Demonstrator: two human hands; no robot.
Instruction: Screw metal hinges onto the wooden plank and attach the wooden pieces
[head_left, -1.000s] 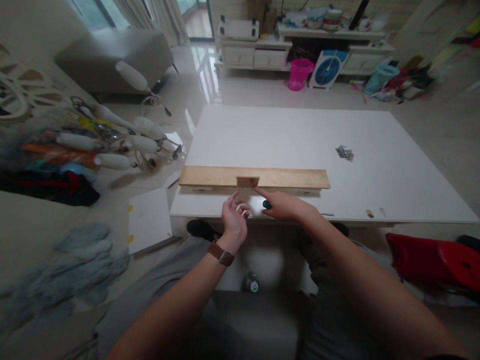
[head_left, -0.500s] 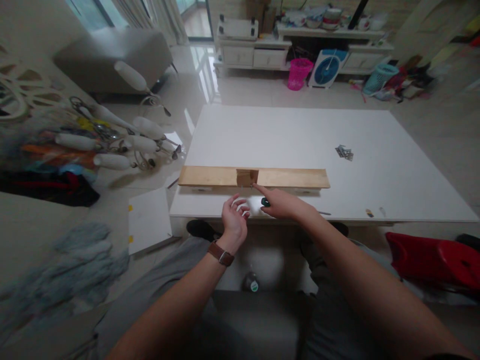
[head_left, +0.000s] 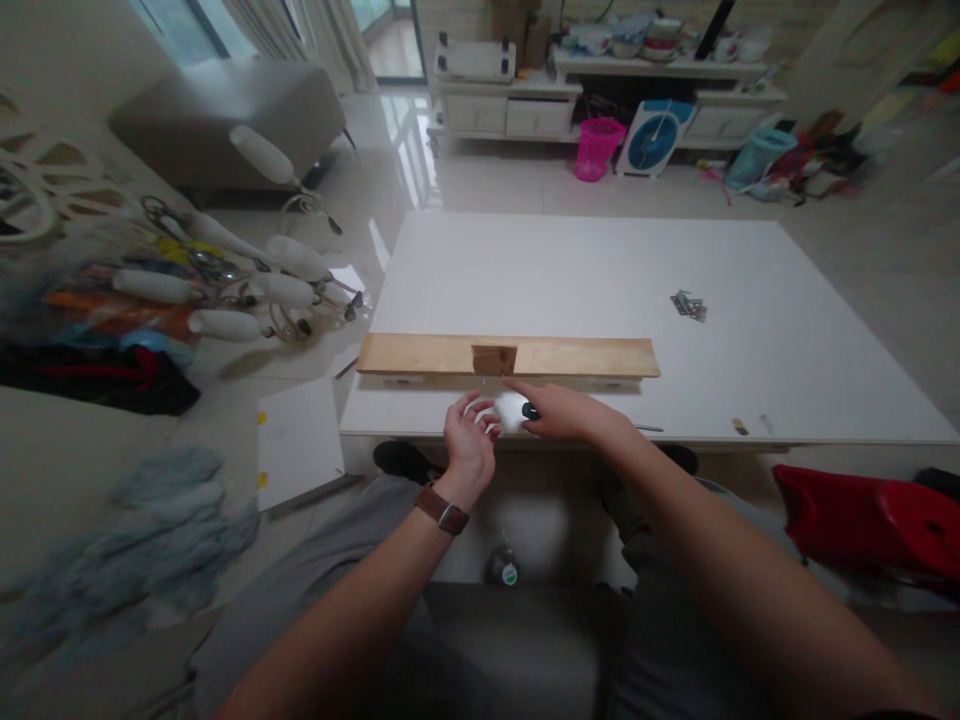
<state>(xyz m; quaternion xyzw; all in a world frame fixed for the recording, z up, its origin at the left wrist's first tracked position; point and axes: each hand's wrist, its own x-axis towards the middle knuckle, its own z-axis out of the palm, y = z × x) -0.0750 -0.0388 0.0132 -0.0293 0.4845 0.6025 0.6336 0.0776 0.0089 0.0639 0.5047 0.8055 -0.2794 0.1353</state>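
"Where is your board?"

"The wooden board (head_left: 420, 353) lies lengthwise on my white counter (head_left: 585, 270), at the middle of the frame, a little left, with white parts (head_left: 616, 382) showing beneath its lower edge."

"And the darker patch?"

"A small brown piece (head_left: 493, 359), midway along the board. A thin metal pin (head_left: 484, 380) shows just below it."

"What is your right grip doing?"

"My right grip (head_left: 566, 411) is closed around a dark green object (head_left: 530, 411), index finger stretched to the brown piece's lower right corner. I can't tell whether the tip touches. A slim metal rod (head_left: 651, 429) shows beside my forearm; whether it belongs to the green object, I can't say."

"And the left?"

"My left grip (head_left: 470, 440) is open, palm up, fingers loosely curled, just below the brown piece."

"What else is on the counter?"

"A cluster of metal pieces (head_left: 690, 306), right of centre in the frame, well apart from the board."
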